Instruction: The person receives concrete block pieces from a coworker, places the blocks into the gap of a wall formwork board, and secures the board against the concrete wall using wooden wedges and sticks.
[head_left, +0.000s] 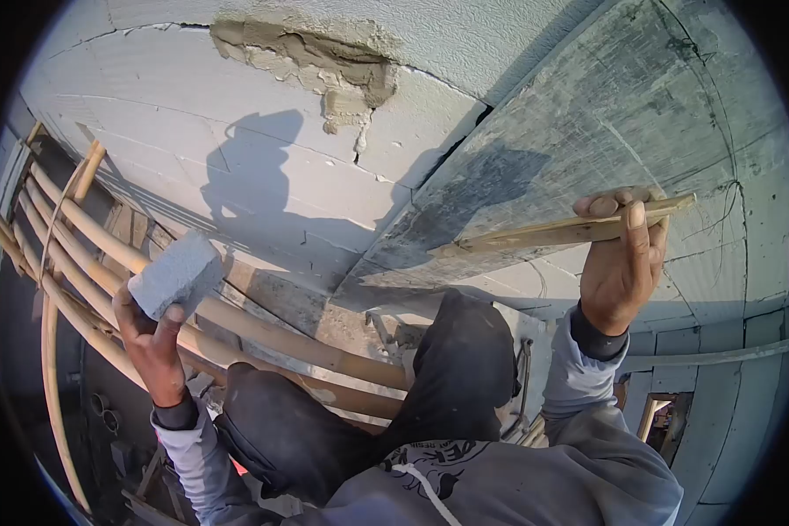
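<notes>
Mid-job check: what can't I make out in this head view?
In the head view:
Left hand: some fingers, hidden behind the grey block.
Wooden strip: its gripped part, covered by the right hand.
Grey panel: upper end, cut off by the top edge.
Sweatshirt lettering: full wording, broken by folds.

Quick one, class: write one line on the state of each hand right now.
Left hand: closed, holding a grey block.
Right hand: closed, gripping a wooden strip between thumb and fingers.

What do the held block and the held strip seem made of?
Block: probably aerated concrete or similar masonry, matte pale grey, judging by its grainy face. Strip: most likely wood, apparently unfinished, given its tan colour and lengthwise streaks.
</notes>
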